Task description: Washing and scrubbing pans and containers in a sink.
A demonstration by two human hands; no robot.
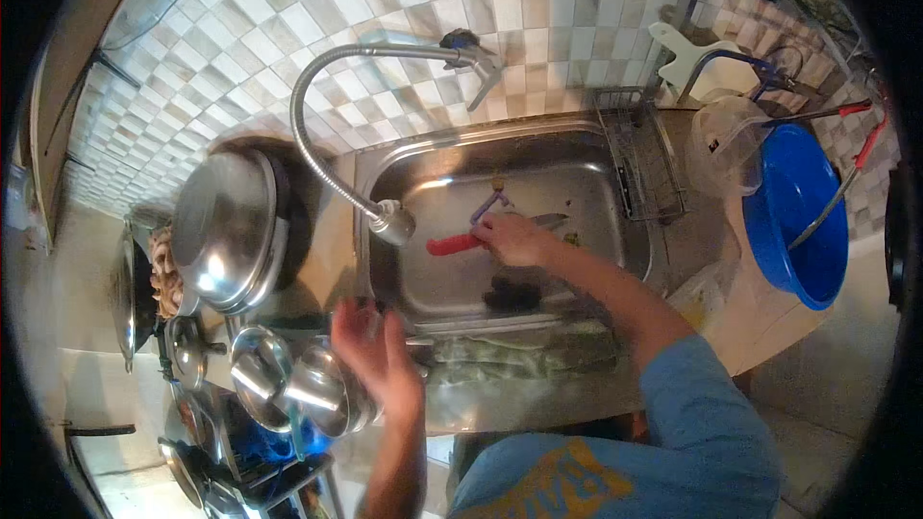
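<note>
My right hand [517,238] reaches into the steel sink [423,290], its fingers curled over a knife where the red handle [452,245] meets the blade. The blade shows past the far side of the hand, low over the basin floor. Right by the fingertips is a purple peeler [492,203]; whether they touch it is hard to tell. My left hand [373,351] is held at the sink's front left corner, palm up, fingers apart, with nothing in it. A flexible metal faucet [392,221] hangs over the basin's left side.
Large steel pans [226,226] lean left of the sink, above steel bowls [260,365]. A green cloth [519,356] covers the front ledge. On the right are a wire rack [639,159], a clear plastic container [726,144] and a blue basin [798,221]. Food scraps lie in the sink.
</note>
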